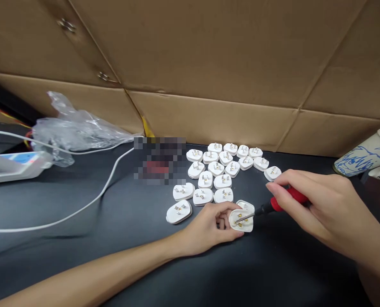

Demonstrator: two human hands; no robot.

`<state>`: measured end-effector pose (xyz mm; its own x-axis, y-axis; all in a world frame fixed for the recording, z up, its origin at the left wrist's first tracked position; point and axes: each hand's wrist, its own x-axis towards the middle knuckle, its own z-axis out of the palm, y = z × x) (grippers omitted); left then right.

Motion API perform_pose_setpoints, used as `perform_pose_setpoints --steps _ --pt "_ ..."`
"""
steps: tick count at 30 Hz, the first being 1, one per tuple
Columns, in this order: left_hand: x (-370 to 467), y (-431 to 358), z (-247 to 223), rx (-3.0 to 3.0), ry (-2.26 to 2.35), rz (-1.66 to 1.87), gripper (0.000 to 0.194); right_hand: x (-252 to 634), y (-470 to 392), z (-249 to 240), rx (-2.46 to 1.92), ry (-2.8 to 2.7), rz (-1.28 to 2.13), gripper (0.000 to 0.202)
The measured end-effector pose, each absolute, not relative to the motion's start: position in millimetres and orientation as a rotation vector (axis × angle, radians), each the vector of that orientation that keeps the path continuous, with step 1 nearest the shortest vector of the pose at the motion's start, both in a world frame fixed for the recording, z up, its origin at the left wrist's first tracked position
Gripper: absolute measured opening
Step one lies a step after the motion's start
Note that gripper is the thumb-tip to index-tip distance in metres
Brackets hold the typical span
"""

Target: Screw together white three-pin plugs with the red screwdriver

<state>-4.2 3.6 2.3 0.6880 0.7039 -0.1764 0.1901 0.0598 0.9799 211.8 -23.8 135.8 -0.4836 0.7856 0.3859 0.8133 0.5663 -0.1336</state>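
Note:
My left hand [213, 224] pinches a white plug piece [246, 226] by its left edge, with brass-coloured parts showing on its face. My right hand [320, 202] is closed round a screwdriver [277, 204] with a red and black handle. The metal shaft slants down to the left, and its tip is at the face of the held piece. Just behind that piece, partly hidden by it, is another white plug [245, 205]. Several white plugs [223, 181] with metal pins facing up lie on the black table [129, 260] beyond my hands.
A cardboard wall [209, 55] stands behind the table. Clear plastic wrap [77, 128], white cables [108, 183] and a white power strip [17, 166] are at the left. At the right edge is a cup [362, 155] with blue drawings. A blurred patch [159, 161] covers something at the back.

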Motion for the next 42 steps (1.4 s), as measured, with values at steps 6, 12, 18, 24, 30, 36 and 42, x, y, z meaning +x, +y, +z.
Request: perform_pose_setpoints --steps 6,12,18,24,30,36,42 --pt "-3.3 3.5 4.3 1.471 0.792 0.471 0.036 215.3 -27.9 142.9 -1.011 -2.572 0.071 0.011" --pt "-3.3 3.5 4.2 1.485 0.797 0.486 0.036 212.7 -24.8 139.8 -1.069 -2.472 0.114 0.006" --pt "-3.7 3.9 1.5 1.487 0.778 0.461 0.035 216.6 -28.4 136.3 -1.276 -2.494 -0.094 0.017" --pt "-2.6 3.5 3.0 1.467 0.806 0.466 0.038 219.0 -28.3 145.9 -0.964 -2.592 0.375 0.017" --pt "-2.9 3.2 4.6 1.464 0.789 0.479 0.035 208.9 -25.3 138.8 -1.254 -2.361 0.23 0.008" --pt "-4.2 4.1 -0.1 1.45 0.799 0.45 0.041 219.5 -28.1 145.1 -1.211 -2.558 0.398 0.005" --pt "-3.4 4.2 1.8 1.487 0.802 0.443 0.038 221.3 -28.7 148.5 -1.258 -2.505 0.278 0.019"
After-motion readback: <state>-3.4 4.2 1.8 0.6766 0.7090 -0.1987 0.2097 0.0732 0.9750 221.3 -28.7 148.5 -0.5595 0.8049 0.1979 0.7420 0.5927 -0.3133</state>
